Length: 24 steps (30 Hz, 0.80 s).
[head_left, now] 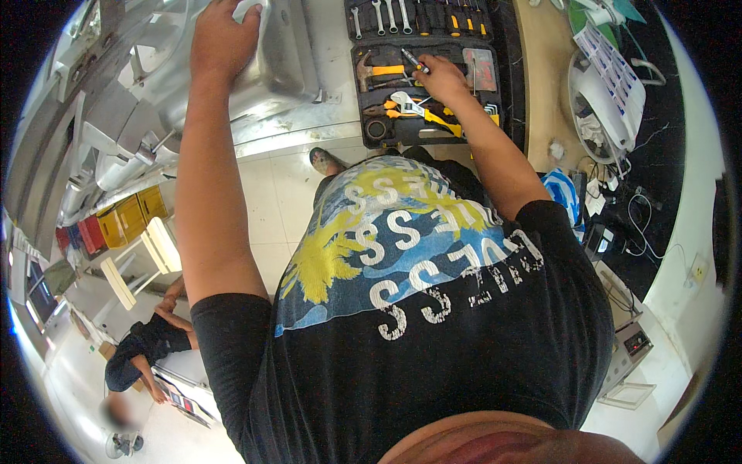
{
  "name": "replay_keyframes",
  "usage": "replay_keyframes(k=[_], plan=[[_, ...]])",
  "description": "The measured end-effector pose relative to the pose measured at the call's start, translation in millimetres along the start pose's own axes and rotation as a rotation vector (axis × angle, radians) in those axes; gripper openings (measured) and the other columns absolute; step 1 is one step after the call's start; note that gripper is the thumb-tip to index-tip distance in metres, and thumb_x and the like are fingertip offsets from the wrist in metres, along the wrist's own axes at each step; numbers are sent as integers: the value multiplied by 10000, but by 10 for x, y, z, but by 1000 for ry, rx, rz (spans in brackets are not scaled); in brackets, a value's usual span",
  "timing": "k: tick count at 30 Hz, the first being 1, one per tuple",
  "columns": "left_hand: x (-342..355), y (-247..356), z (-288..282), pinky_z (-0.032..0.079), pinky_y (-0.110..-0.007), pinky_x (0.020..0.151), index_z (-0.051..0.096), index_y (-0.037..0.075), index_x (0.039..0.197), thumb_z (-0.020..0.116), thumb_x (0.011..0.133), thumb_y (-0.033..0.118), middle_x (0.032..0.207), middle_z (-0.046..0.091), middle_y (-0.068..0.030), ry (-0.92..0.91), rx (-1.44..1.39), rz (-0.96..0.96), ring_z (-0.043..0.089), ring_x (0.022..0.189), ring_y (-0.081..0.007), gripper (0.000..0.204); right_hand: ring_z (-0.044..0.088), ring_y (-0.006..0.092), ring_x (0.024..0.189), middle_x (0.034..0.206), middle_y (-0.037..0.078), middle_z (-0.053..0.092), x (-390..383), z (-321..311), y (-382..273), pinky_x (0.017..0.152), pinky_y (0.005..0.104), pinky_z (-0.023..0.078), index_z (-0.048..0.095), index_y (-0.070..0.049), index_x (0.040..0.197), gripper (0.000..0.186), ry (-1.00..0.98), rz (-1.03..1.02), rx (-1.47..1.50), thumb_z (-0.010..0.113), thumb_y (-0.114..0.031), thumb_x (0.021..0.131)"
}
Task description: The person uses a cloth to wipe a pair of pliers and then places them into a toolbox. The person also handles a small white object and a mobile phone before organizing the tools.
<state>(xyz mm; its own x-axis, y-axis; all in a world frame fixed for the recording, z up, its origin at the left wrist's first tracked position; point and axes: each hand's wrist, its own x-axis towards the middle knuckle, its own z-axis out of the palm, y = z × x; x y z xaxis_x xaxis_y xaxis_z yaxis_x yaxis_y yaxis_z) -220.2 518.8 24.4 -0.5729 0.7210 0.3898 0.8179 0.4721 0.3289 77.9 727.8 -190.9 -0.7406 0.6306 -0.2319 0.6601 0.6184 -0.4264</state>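
Observation:
My right hand (444,79) is closed around a slim, dark, pen-shaped tool with a silver band (415,61), over the black tool case (357,91). Around it in the case lie a claw hammer (384,70) with a yellow handle, an adjustable wrench (424,112), pliers (377,111) and a clear-lidded box (480,69). At the upper left, my left hand (226,40) rests on the shiny steel housing (287,58), thumb apart from the fingers. The picture's upper edge cuts off its fingertips.
The case's far half holds combination wrenches (392,15) and screwdrivers (454,25). A white fan-like appliance (610,85) stands to the right, near loose cables (640,224). Steel machine parts fill the left. A person (147,348) sits at the lower left near a cream stool (158,246).

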Motion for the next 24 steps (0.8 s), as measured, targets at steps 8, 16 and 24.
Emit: replay_keyframes(k=[8,16,24], plan=[[-39,-28,4,404,-427,1079,659,27,1156,684,855,171,1234,620,-208,-23,0,-42,530,1217,-376,335,660,349,1055,1125,146,705,-236,-112,-72,950,420,507,692,-151,1197,289,-149,26,349,635,-254,933],[-21,23,-31,410,-431,1070,662,21,1151,684,863,169,1238,619,-216,-47,-35,-56,537,1213,-381,325,653,316,1092,1189,148,686,-615,-112,-27,956,389,497,690,-113,1181,258,-252,-108,314,610,-235,967],[-36,-24,-45,421,-431,1056,666,11,1135,683,863,171,1216,626,-221,-31,-9,-52,547,1192,-392,316,642,353,1098,1188,176,674,-572,-294,127,951,416,494,660,-110,1211,269,-73,12,348,582,-200,970]])
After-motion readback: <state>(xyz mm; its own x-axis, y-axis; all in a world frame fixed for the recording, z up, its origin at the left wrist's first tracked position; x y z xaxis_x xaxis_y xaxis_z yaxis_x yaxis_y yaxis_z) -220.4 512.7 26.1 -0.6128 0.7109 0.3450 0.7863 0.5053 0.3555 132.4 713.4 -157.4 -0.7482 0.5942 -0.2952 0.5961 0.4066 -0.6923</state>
